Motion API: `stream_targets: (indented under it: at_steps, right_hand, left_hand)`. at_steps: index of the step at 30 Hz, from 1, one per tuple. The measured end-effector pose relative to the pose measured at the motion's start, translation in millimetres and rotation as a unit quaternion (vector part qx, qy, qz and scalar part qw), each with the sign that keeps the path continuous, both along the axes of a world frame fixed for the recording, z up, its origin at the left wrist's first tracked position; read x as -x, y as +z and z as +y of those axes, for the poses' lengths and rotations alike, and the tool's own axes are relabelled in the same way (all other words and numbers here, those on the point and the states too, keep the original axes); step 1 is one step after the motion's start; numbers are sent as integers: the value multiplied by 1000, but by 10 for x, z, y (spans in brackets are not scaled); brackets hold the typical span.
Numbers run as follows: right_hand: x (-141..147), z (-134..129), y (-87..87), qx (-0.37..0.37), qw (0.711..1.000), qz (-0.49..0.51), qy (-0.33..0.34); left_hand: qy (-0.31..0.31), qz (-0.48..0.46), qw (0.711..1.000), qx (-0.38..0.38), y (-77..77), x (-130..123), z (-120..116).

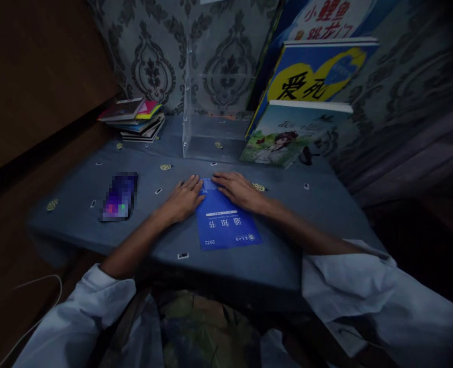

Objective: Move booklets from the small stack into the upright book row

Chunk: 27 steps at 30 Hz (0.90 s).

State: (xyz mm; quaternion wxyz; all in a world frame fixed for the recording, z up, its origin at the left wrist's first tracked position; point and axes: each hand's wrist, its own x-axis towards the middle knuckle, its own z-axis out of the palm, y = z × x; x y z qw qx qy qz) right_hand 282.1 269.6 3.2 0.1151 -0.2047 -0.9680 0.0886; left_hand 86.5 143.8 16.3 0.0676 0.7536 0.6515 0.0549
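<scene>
A blue printed booklet or folder (228,222) lies flat on the cloth-covered table, its large lettering upside down to me. My left hand (186,198) rests palm down at its far left corner, fingers stretched out and touching the edge. Across from it, my right hand (239,190) lies flat over the far right corner, fingers extended toward the left hand. Neither hand is wrapped around anything. Whether it is one sheet or several pages, I cannot tell.
A phone (119,197), its screen blurred out, lies to the left. Behind it sits a stack of small books (138,120). A clear acrylic stand (187,122) stands at the back, beside upright picture books (291,135) at the right. The table (287,179) has a grey patterned cloth.
</scene>
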Motion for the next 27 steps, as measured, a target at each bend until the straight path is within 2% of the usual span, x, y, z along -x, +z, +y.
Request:
stream_targets:
  at_steps: [4,10,14,16,20,22,24,27]
  right_hand:
    - [-271,-462,-64,31,999,-11,-2]
    - [-784,-1269,-21,37,998,7,53]
    - [-822,-1594,37,21,998,23,53]
    - [-694,-1687,96,4,998,9,59]
    - [-361,-1788,221,-26,997,-33,58]
    - [-284,-1806,235,-41,998,-38,39]
    - [-308,-1788,210,-63,997,-30,18]
    - [-505,-1656,161,-109,994,-26,-2]
  left_hand:
    - [-1,11,1000,-2,6,-8,-35]
    - [4,18,1000,-10,33,-11,-35]
    - [1,27,1000,-10,91,-64,44]
    - [-38,34,999,-3,138,-152,149]
    - [-193,46,980,31,276,-441,428]
    - [-244,53,967,40,354,-575,543]
    - [-252,70,965,29,416,-647,621]
    - [-224,105,969,5,452,-610,647]
